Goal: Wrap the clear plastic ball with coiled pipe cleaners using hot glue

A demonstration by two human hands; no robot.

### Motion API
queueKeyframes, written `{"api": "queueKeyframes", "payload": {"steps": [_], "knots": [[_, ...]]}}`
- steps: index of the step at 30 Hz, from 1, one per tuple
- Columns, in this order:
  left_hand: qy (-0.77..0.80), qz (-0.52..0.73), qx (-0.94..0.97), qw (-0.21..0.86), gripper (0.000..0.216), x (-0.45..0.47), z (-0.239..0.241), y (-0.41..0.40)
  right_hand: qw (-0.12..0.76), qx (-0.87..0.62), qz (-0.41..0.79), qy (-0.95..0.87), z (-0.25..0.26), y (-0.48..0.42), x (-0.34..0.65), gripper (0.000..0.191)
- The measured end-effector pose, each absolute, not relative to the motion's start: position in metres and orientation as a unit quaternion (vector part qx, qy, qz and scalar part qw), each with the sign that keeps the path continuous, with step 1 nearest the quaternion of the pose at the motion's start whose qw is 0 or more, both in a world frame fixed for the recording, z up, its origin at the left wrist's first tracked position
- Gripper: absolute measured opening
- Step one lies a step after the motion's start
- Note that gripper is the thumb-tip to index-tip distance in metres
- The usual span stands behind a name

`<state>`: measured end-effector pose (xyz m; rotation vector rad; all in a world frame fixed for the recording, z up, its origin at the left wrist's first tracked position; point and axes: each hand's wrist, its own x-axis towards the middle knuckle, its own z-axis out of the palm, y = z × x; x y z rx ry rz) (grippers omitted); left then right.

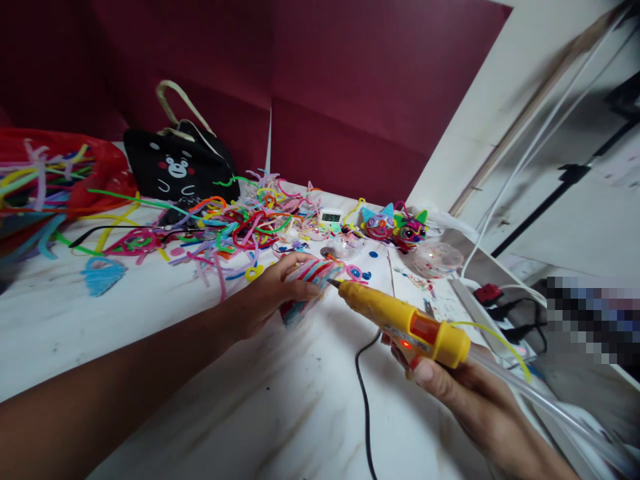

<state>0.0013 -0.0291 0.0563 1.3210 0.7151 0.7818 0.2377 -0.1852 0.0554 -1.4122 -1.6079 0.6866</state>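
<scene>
My left hand point(273, 293) is closed round a striped piece wound from pink, blue and white pipe cleaners point(313, 280), held just above the white table point(150, 320). My right hand point(450, 383) grips a yellow glue gun point(400, 317) with a red light lit on its side. The gun's metal tip touches or nearly touches the right end of the striped piece. A clear glue stick point(525, 393) sticks out of the gun's back, and its black cord point(365, 400) runs down across the table.
A tangle of coloured pipe cleaners point(240, 223) covers the table's far middle. A black bear bag point(177, 167) and a red bag point(55, 180) are at the back left. Two small craft cat heads point(395, 227), a digital timer point(331, 216) and a clear dish point(436, 259) are at the right.
</scene>
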Motion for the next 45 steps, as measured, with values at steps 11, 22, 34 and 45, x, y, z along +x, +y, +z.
{"api": "queueKeyframes", "payload": {"steps": [11, 22, 34, 45], "knots": [[0.345, 0.388, 0.623, 0.585, 0.062, -0.001, 0.06, -0.025, 0.351, -0.554, 0.15, -0.74, 0.062, -0.158, 0.242, 0.022], [0.339, 0.39, 0.686, 0.513, 0.073, -0.004, 0.061, -0.031, 0.232, -0.57, 0.123, -0.779, 0.035, -0.142, 0.227, 0.039], [0.312, 0.384, 0.746, 0.446, 0.073, -0.003, 0.061, -0.039, 0.511, -0.498, 0.522, -0.467, 0.076, -0.13, 0.17, 0.037], [0.287, 0.376, 0.737, 0.482, 0.069, -0.002, 0.061, -0.039, 0.554, -0.487, 0.517, -0.435, 0.067, -0.119, 0.167, 0.035]]}}
